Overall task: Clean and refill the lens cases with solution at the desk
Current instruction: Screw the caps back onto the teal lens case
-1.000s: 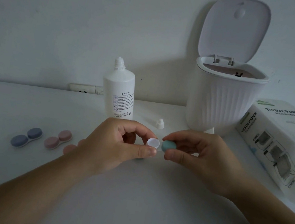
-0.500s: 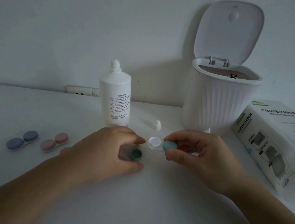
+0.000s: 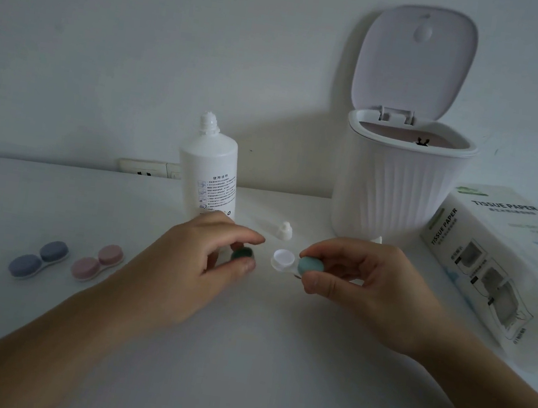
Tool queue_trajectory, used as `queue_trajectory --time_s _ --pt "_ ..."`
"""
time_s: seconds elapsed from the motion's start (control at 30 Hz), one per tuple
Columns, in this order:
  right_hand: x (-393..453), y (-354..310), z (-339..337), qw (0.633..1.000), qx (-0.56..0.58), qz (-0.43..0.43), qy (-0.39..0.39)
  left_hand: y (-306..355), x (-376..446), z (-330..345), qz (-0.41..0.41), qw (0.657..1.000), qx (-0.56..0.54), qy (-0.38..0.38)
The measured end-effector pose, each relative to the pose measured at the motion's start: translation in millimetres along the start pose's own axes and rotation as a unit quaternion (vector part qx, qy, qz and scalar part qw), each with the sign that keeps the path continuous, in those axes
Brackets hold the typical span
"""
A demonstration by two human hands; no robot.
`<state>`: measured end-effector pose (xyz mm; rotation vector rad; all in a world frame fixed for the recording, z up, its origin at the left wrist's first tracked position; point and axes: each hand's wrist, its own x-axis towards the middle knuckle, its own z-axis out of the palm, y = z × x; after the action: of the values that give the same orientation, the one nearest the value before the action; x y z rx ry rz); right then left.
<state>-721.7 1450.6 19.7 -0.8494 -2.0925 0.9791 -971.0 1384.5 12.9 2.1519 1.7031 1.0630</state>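
Note:
A white lens case (image 3: 283,259) with one well uncovered is held just above the desk by my right hand (image 3: 366,288), which pinches its capped teal end (image 3: 309,266). My left hand (image 3: 193,262) pinches the loose dark-teal cap (image 3: 242,254) between thumb and fingers, a little left of the case. The open solution bottle (image 3: 208,174) stands behind my left hand, its small white cap (image 3: 284,231) lying on the desk beside it. A blue lens case (image 3: 38,258) and a pink lens case (image 3: 97,262), both capped, lie at the left.
A white ribbed bin (image 3: 397,190) with its lid raised stands at the back right. A tissue paper box (image 3: 498,260) lies at the right edge. A wall socket (image 3: 148,168) sits behind the bottle. The white desk (image 3: 237,372) stretches toward me.
My left hand has taken the teal cap off the case's left well and lowered it toward the desk, away from the case. My right hand keeps holding the case.

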Motion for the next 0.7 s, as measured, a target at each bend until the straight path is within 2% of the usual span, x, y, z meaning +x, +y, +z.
queue_trajectory --time_s 0.17,0.27,0.37,0.43,0.53,0.7 --pt "-1 -1 2 1.0 0.003 -0.001 0.001 5 2 -5 0.018 0.997 -0.052 0.062" --pt "-1 -1 2 1.0 -0.003 -0.002 -0.001 7 3 -3 -0.017 0.984 -0.158 0.083" --pt "-2 -3 3 1.0 -0.011 -0.003 -0.003 10 4 1 -0.048 0.956 -0.276 0.088" --pt "-2 -4 3 1.0 -0.013 -0.003 -0.008 12 4 4 -0.055 0.942 -0.319 0.083" --pt "-1 -5 4 1.0 -0.015 -0.01 -0.012 17 3 11 -0.059 0.934 -0.344 0.073" --pt "-1 -5 5 1.0 -0.005 -0.016 -0.021 23 1 15 -0.047 0.95 -0.304 0.046"
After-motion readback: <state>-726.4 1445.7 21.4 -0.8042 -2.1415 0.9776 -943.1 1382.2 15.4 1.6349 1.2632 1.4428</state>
